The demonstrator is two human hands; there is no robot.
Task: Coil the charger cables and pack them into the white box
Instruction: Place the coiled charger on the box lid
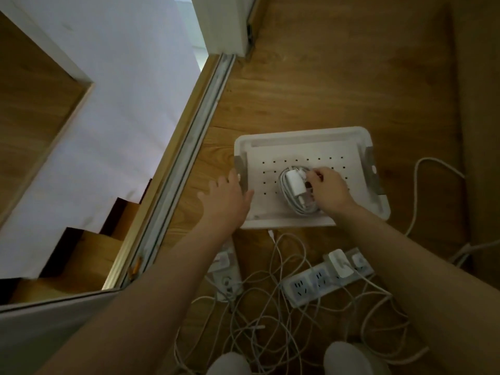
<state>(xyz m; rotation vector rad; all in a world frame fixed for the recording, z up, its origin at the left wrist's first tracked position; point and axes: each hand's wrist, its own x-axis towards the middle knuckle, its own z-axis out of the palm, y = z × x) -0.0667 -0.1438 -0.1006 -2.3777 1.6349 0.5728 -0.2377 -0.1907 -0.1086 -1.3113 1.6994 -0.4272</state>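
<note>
- Two knees in light fabric, one [232, 364] and the other [351, 358], sit at the bottom edge above the wooden floor [324, 77].
- Just ahead of them, loose white cables [273, 315] lie in a tangle around a white power strip [311, 285], which has a white charger plug [340, 263] seated in it.
- A second power strip [230, 277] lies to the left, partly hidden under the left forearm.
- Both bare forearms reach forward from the lower corners and converge on the white box [311, 133].
- The left hand [230, 192] is palm down with its fingers straight and spread. It lies at the box's left rim; whether it presses there I cannot tell.
- The right hand [328, 189] is inside the box, its fingers curled and pinching the coiled cable [286, 197].
- The coil lies on the box's perforated bottom with a white charger adapter [293, 184] on top.
- Farther left, a metal sliding-door track [189, 147] runs diagonally.
</note>
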